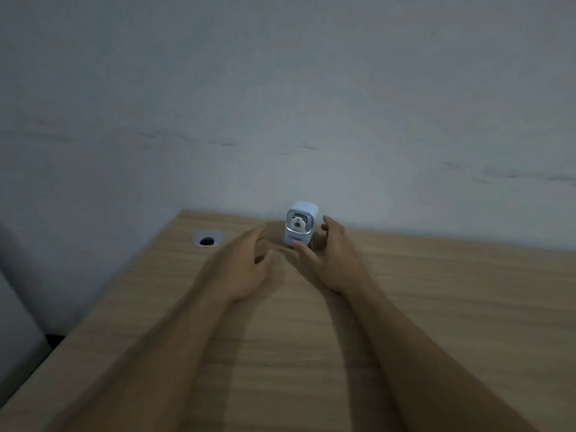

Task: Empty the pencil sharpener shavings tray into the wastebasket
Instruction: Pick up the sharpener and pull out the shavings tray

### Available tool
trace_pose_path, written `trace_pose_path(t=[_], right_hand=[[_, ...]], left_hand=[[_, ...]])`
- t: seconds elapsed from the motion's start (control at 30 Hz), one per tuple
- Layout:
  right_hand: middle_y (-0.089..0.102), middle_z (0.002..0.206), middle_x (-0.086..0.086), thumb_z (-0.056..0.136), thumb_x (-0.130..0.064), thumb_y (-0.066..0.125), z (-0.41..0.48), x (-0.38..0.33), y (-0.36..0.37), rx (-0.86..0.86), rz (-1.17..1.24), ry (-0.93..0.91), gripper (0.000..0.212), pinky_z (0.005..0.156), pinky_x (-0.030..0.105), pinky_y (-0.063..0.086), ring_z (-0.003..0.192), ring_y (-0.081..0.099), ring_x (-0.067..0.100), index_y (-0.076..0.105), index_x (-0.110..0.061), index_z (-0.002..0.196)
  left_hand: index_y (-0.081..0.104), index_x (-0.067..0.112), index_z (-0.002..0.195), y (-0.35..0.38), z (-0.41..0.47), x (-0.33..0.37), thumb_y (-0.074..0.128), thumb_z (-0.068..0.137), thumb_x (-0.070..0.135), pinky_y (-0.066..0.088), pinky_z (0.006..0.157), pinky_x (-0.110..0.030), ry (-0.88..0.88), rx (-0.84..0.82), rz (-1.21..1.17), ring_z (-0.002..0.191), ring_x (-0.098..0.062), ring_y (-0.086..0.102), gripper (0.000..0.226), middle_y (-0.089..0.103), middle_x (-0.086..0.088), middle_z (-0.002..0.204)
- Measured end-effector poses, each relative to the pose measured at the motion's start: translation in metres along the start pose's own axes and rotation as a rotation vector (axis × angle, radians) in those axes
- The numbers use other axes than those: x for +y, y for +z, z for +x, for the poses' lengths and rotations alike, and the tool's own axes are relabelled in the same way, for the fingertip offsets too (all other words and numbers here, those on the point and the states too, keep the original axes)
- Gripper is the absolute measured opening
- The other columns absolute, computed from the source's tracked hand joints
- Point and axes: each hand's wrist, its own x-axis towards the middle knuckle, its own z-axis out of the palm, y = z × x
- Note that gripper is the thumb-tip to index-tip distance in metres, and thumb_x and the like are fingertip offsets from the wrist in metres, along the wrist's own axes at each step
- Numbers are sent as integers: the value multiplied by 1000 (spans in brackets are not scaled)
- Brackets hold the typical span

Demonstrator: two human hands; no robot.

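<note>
A small pale blue pencil sharpener (300, 226) with a bear face on its front stands upright at the far edge of the wooden desk (436, 307), close to the wall. My left hand (246, 266) hovers open just left of it, fingers spread, not touching. My right hand (333, 257) is open on its right side, with the thumb tip at the sharpener's lower front and the fingers curved beside it. The shavings tray cannot be told apart from the body. No wastebasket is in view.
A round cable hole (208, 238) with a metal rim sits in the desk, left of the sharpener. A grey wall (280, 104) rises right behind the desk. The desk's left edge runs diagonally, with a grey chair part (15, 332) beyond it.
</note>
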Motion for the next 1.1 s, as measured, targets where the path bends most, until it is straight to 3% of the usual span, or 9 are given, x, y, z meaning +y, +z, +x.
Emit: trace_pose_path(t=[0.13, 0.27, 0.33, 0.43, 0.53, 0.67, 0.83, 0.97, 1.1], right_hand=[[66, 148, -5, 80, -65, 87, 30, 8, 6, 16, 136, -31, 90, 110, 37, 58, 132, 67, 12, 54, -23, 153], [75, 128, -11, 83, -54, 91, 40, 16, 8, -16, 211, -39, 75, 84, 7, 56, 108, 75, 1, 61, -24, 144], [77, 124, -14, 83, -52, 92, 38, 19, 8, -19, 235, -39, 72, 79, 3, 54, 105, 75, -2, 63, -24, 142], [79, 123, -14, 83, -45, 94, 27, 18, 5, -37, 314, -58, 71, 87, 11, 59, 105, 77, -4, 64, -23, 143], [79, 129, -15, 81, -48, 94, 7, 14, -5, -78, 366, -71, 75, 103, 31, 64, 114, 77, -3, 63, -28, 146], [78, 135, -16, 86, -42, 90, -36, 5, -24, -147, 382, -98, 69, 109, 41, 61, 124, 75, 2, 62, -34, 149], [78, 130, -17, 89, -38, 89, -91, -12, -41, -197, 394, -118, 63, 107, 38, 61, 119, 75, -2, 63, -35, 147], [79, 122, -17, 76, -59, 94, -138, -29, -52, -246, 403, -88, 70, 101, 39, 63, 111, 77, 2, 66, -39, 136], [74, 128, -16, 75, -61, 94, -162, -36, -56, -225, 395, -92, 73, 101, 34, 62, 114, 74, 2, 65, -40, 138]], left_hand=[[44, 29, 169, 10, 34, 2, 66, 106, 36, 45, 126, -40, 55, -42, -84, 153, -12, 55, 67, 58, 11, 167], [50, 31, 165, 19, 49, 6, 70, 106, 22, 47, 118, -30, 141, -83, -99, 145, -14, 61, 63, 65, 5, 160], [53, 30, 163, 19, 49, 5, 73, 105, 22, 48, 120, -32, 128, -81, -106, 142, -12, 64, 62, 68, 6, 156], [56, 32, 162, 16, 44, 2, 81, 101, 28, 52, 122, -41, 72, -97, -207, 137, -9, 68, 66, 72, 8, 151], [51, 35, 165, 6, 27, 5, 87, 94, 42, 53, 122, -44, 23, -145, -330, 140, -5, 67, 81, 70, 13, 154], [59, 29, 160, -3, -13, 14, 95, 87, 34, 53, 122, -46, -9, -193, -439, 139, -5, 70, 82, 74, 13, 150], [73, 39, 139, -11, -70, 32, 97, 68, 52, 58, 115, -45, -7, -150, -333, 128, -2, 73, 76, 77, 21, 135], [69, 38, 129, -20, -122, 56, 78, 66, 63, 61, 101, -48, -15, -97, -115, 118, -10, 72, 68, 68, 19, 128], [67, 36, 119, -22, -156, 71, 81, 60, 69, 61, 93, -42, -27, -84, -120, 109, -9, 73, 69, 69, 19, 120]])
